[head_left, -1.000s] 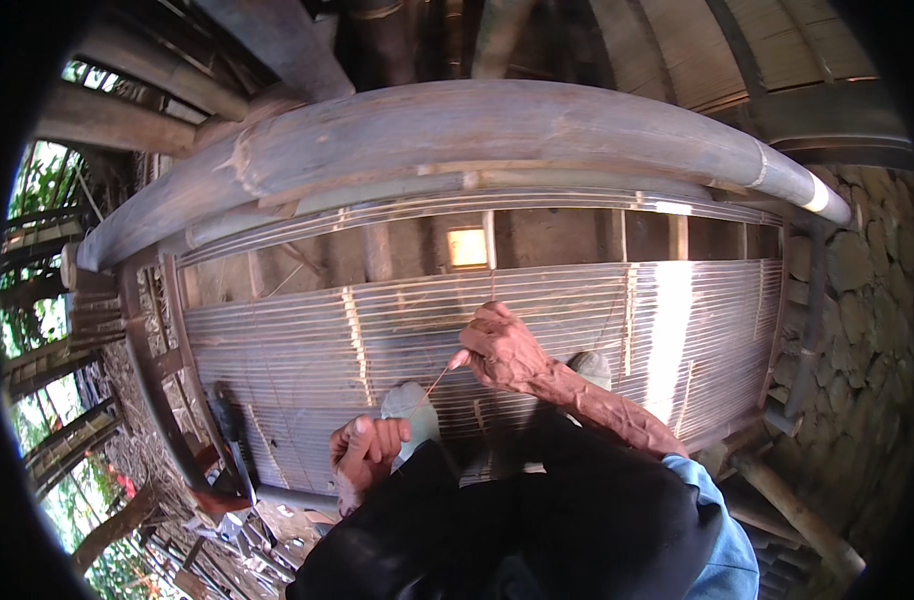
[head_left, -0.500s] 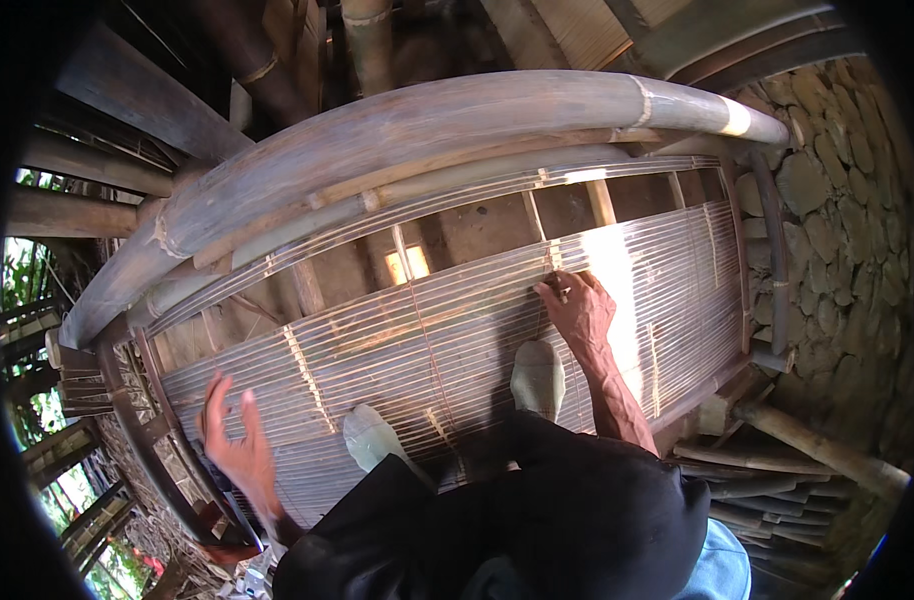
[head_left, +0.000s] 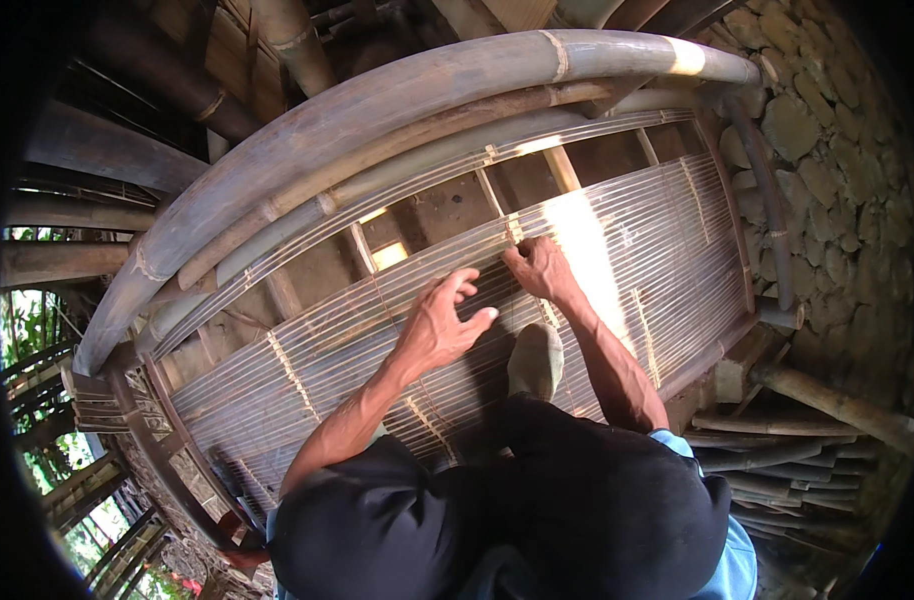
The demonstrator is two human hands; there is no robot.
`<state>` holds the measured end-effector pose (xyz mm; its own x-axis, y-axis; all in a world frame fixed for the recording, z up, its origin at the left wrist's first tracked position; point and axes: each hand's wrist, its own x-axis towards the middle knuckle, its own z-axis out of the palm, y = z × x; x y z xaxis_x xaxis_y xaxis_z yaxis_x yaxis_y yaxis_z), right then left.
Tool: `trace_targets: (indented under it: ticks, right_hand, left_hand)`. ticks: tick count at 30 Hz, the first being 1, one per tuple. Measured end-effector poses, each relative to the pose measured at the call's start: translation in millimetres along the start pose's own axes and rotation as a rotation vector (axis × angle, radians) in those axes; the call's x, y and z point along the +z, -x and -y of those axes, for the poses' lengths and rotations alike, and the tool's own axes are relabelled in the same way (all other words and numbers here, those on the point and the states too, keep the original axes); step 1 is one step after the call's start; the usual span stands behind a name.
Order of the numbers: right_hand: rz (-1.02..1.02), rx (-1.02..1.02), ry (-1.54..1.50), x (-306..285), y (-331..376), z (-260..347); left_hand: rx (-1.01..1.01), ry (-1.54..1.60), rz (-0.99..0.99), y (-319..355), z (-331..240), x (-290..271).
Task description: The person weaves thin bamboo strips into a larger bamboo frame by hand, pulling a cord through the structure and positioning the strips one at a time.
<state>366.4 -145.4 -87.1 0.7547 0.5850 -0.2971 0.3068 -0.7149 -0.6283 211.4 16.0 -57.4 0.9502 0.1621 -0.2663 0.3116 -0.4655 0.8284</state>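
left hand (head_left: 439, 326) swung inward; two hands (head_left: 544, 269) at one slatted panel (head_left: 669, 268)

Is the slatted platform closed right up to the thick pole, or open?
Open: a long gap separates the main slats from the narrow slat strip beside the thick pole, with crosspieces showing through.

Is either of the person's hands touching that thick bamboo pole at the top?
No, the left hand and right hand are both over the slatted panel, well apart from the thick bamboo pole.
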Motion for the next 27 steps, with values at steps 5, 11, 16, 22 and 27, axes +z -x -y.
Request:
trace_targets:
  ticks: [5,11,16,22,27]
  right_hand:
    - [0.159,0.138,-0.234,-12.4,-13.5,5.9]
    - [-0.143,-0.434,0.027,-19.0,-17.2,16.0]
    - [0.628,-0.379,-0.260,-67.6,-10.1,18.7]
    - [-0.030,-0.567,0.029,-79.4,-63.5,-22.8]
    - [-0.045,-0.356,0.180,-51.4,-98.2,-39.8]
  left_hand:
    - [-0.248,1.067,0.332,-28.6,-3.2,37.6]
    - [-0.217,0.651,0.286,-14.1,-18.9,-2.0]
    - [-0.224,0.286,0.037,-12.8,-57.4,-101.7]
    - [-0.326,0.046,-0.290,-40.9,14.3,-126.6]
    - [-0.279,-0.234,-0.258,-104.3,40.4,-34.5]
